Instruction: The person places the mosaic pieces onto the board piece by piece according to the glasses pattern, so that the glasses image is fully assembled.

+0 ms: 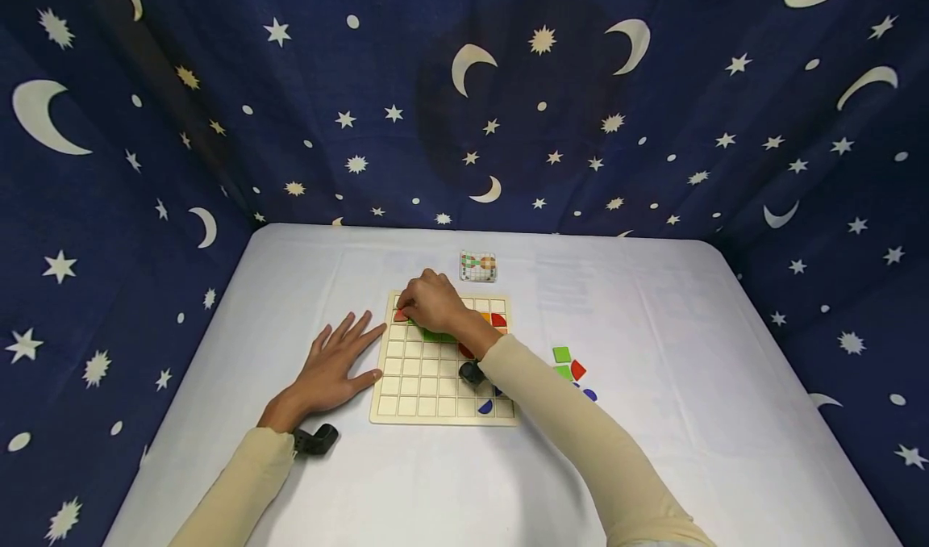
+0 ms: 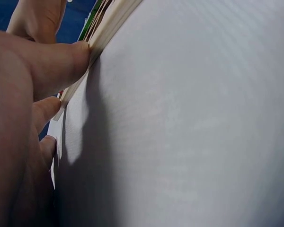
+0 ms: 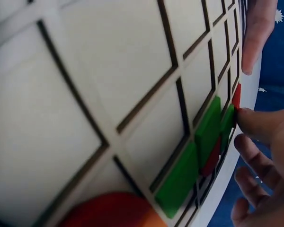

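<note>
A wooden grid board [image 1: 421, 369] lies on the white table [image 1: 653, 329]. My right hand [image 1: 428, 301] reaches over its upper left corner, fingers curled, fingertips [image 3: 248, 120] pinching a small red piece [image 1: 399, 315] at the board's edge, next to green pieces [image 3: 206, 130]. My left hand [image 1: 337, 365] lies flat on the table left of the board with fingers spread. Its thumb [image 2: 78, 52] touches the board's edge [image 2: 104, 28]. More pieces sit in the board: red [image 1: 497, 319], orange [image 1: 485, 316] and blue [image 1: 485, 407].
A small pattern card [image 1: 477, 266] lies behind the board. Loose green [image 1: 561, 354], red [image 1: 577, 369] and blue [image 1: 589, 394] pieces lie on the table to the board's right. Star-and-moon blue cloth [image 1: 464, 87] walls in the table on three sides.
</note>
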